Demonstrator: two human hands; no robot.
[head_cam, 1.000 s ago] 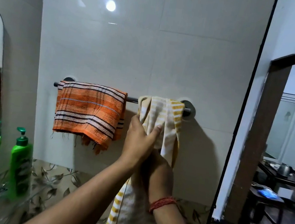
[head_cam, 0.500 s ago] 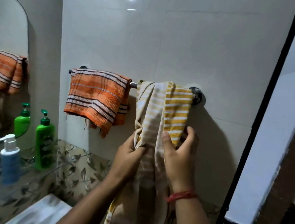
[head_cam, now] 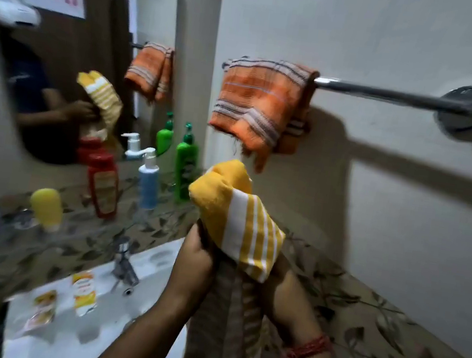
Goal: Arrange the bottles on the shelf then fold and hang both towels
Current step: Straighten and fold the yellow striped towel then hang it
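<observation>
Yellow towel (head_cam: pixel 235 218) below bare rail (head_cam: pixel 392 94)

Dim indoor scene, lit from above and to the left of the viewer. The towel bar (head_cam: pixel 392 94) throws a hard, dark shadow down and to the right across the pale wall (head_cam: pixel 400 35); the orange towel (head_cam: pixel 257 103) casts a similar shadow beside it. A bright highlight runs along the bar's metal. Motion blur softens the whole picture, most strongly at the left, where the mirror (head_cam: pixel 65 48), the bottles (head_cam: pixel 150 179) on the shelf and the tap (head_cam: pixel 123 263) are smeared. The yellow towel (head_cam: pixel 238 218) is the brightest, most saturated area; the forearms below it lie in shade. Wide-angle distortion bends the bar and the wall lines towards the edges, and the lower right corner goes black.
</observation>
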